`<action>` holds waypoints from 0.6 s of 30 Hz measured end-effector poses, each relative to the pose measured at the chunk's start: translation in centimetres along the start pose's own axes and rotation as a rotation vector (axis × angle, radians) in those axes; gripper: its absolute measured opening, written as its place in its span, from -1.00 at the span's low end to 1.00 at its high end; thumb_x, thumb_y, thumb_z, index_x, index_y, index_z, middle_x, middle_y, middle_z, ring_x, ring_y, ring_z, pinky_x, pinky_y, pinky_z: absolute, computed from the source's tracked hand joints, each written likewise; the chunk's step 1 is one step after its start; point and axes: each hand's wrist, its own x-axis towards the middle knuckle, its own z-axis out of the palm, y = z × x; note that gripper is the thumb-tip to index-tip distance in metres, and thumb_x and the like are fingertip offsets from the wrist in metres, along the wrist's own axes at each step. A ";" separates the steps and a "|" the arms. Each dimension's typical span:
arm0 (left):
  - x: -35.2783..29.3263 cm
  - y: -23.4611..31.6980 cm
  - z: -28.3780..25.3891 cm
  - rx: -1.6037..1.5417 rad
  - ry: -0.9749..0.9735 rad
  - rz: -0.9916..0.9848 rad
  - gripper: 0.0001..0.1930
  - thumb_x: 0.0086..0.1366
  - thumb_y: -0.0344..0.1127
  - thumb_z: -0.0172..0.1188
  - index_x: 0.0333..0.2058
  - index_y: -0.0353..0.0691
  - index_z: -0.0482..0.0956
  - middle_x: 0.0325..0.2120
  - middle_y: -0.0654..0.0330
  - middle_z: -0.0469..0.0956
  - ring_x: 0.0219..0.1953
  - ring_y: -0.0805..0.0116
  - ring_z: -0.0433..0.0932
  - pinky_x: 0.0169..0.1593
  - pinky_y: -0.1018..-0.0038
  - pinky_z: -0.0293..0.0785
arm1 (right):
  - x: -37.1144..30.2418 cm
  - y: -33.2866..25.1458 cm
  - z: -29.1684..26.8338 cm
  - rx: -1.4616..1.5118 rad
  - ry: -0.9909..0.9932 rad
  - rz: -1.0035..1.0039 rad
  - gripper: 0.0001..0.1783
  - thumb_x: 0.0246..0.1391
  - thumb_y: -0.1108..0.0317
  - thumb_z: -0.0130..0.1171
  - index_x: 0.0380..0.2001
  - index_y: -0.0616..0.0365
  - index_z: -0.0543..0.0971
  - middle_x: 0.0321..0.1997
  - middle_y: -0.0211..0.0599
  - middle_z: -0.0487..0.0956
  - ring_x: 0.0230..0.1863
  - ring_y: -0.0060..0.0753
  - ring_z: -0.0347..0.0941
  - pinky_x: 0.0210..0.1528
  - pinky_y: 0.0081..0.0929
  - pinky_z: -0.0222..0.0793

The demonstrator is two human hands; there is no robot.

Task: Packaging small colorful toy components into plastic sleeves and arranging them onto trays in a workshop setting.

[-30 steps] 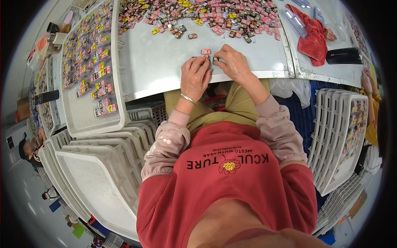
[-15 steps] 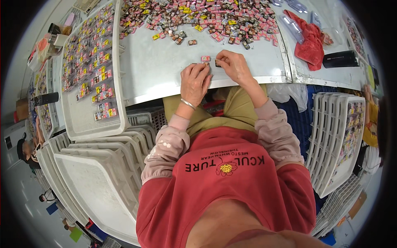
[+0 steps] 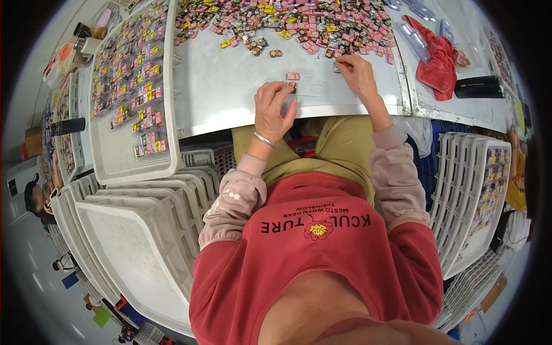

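Note:
At the table's near edge, my left hand (image 3: 272,110) has its fingertips against a small brown block (image 3: 292,87), its thumb held apart. Just beyond that block lies a small pink-and-white block (image 3: 293,76). A clear, flat plastic piece (image 3: 311,85) appears to lie beside them; its outline is faint. Farther right, my right hand (image 3: 357,76) pinches a small dark block (image 3: 337,68) between thumb and fingers. The large spread of pink, brown and yellow blocks (image 3: 305,29) covers the far part of the white table (image 3: 230,86).
Left of the table, a white tray (image 3: 132,171) bears rows of packed blocks. Below it lean several stacked white trays (image 3: 115,230). At right are a red cloth (image 3: 440,63), a black cylinder (image 3: 480,85) and upright trays (image 3: 454,201). Other people are at the far left and right.
My right hand has moved right and away from my left hand, toward the pile, with a small dark block in its fingers. My left hand stays near its place, its thumb now farther apart.

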 end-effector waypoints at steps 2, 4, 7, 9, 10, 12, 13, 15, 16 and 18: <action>0.0 0.2 -0.1 0.032 -0.090 0.048 -0.63 -0.04 -0.46 0.22 -0.17 -0.28 0.48 -0.18 0.05 0.43 -0.07 0.03 0.37 0.01 0.21 0.28 | 0.9 0.1 0.2 -0.197 0.017 -0.138 -0.83 -0.07 0.42 0.24 -0.33 0.17 0.60 -0.45 -0.29 0.57 -0.45 -0.37 0.51 -0.36 -0.52 0.40; 0.2 0.2 -0.2 0.032 -0.053 0.027 -0.65 0.00 -0.49 0.18 -0.16 -0.29 0.48 -0.20 0.04 0.45 -0.08 0.02 0.38 0.00 0.23 0.31 | 3.2 -2.1 0.7 -0.168 0.083 -0.168 -0.78 -0.09 0.40 0.24 -0.29 0.14 0.61 -0.39 -0.21 0.57 -0.40 -0.19 0.50 -0.34 -0.42 0.39; 0.0 -0.3 -0.4 -0.006 0.035 -0.037 -0.68 0.07 -0.53 0.08 -0.13 -0.30 0.47 -0.21 0.02 0.46 -0.12 0.05 0.41 -0.04 0.29 0.35 | 7.6 -5.7 4.4 -0.115 -0.027 -0.254 -0.76 -0.05 0.42 0.17 -0.24 0.07 0.62 -0.31 -0.20 0.57 -0.25 -0.12 0.51 -0.22 -0.29 0.42; -0.2 -0.7 -0.4 -0.045 0.085 -0.077 -0.69 0.11 -0.54 0.03 -0.11 -0.31 0.45 -0.21 0.02 0.46 -0.13 0.07 0.42 -0.05 0.31 0.36 | 9.9 -5.4 7.2 -0.170 -0.094 -0.286 -0.72 -0.04 0.44 0.13 -0.20 0.01 0.62 -0.29 -0.21 0.57 -0.16 -0.09 0.50 -0.16 -0.24 0.43; -0.3 -0.6 -0.5 -0.113 0.132 -0.193 -0.69 0.09 -0.57 0.00 -0.14 -0.33 0.44 -0.21 0.01 0.46 -0.13 0.05 0.41 -0.04 0.31 0.35 | 10.3 -4.9 8.2 -0.311 -0.089 -0.412 -0.69 -0.02 0.46 0.09 -0.16 0.00 0.59 -0.23 -0.22 0.56 -0.12 -0.09 0.49 -0.11 -0.22 0.43; -0.6 -0.6 -1.6 -0.191 0.202 -0.361 -0.73 0.11 -0.60 -0.06 -0.18 -0.34 0.44 -0.23 0.00 0.47 -0.15 0.09 0.43 -0.08 0.34 0.38 | 10.5 -4.7 9.4 -0.443 -0.093 -0.541 -0.67 0.00 0.48 0.04 -0.13 0.00 0.57 -0.17 -0.23 0.56 -0.07 -0.09 0.48 -0.07 -0.20 0.43; -1.2 -1.0 -2.4 -0.183 0.204 -0.369 -0.73 0.11 -0.60 -0.06 -0.18 -0.34 0.44 -0.23 0.00 0.47 -0.15 0.09 0.43 -0.08 0.34 0.38 | 10.6 -5.2 9.6 -0.442 -0.173 -0.506 -0.66 -0.01 0.50 0.04 -0.12 0.01 0.55 -0.14 -0.21 0.54 -0.05 -0.08 0.47 -0.05 -0.18 0.43; -2.4 -1.6 -3.9 -0.143 0.215 -0.353 -0.75 0.19 -0.61 -0.07 -0.15 -0.36 0.45 -0.16 0.10 0.47 -0.18 0.34 0.46 -0.12 0.51 0.39 | 10.5 -5.8 9.5 -0.441 -0.257 -0.469 -0.65 -0.02 0.52 0.03 -0.12 0.03 0.53 -0.11 -0.20 0.53 -0.03 -0.07 0.47 -0.03 -0.16 0.43; -2.7 -1.4 -4.5 -0.162 0.219 -0.384 -0.77 0.19 -0.64 -0.07 -0.20 -0.35 0.48 -0.18 0.10 0.48 -0.16 0.35 0.47 -0.13 0.53 0.39 | 10.2 -5.9 9.2 -0.423 -0.297 -0.443 -0.67 -0.03 0.53 0.03 -0.14 0.05 0.53 -0.12 -0.19 0.53 -0.03 -0.08 0.47 -0.03 -0.16 0.43; -2.6 -1.0 -4.9 -0.143 0.214 -0.356 -0.77 0.18 -0.64 -0.06 -0.22 -0.33 0.49 -0.20 0.09 0.49 -0.16 0.33 0.47 -0.13 0.52 0.39 | 10.0 -6.0 8.9 -0.407 -0.335 -0.414 -0.68 -0.04 0.53 0.04 -0.16 0.07 0.53 -0.12 -0.19 0.52 -0.02 -0.08 0.46 -0.04 -0.16 0.43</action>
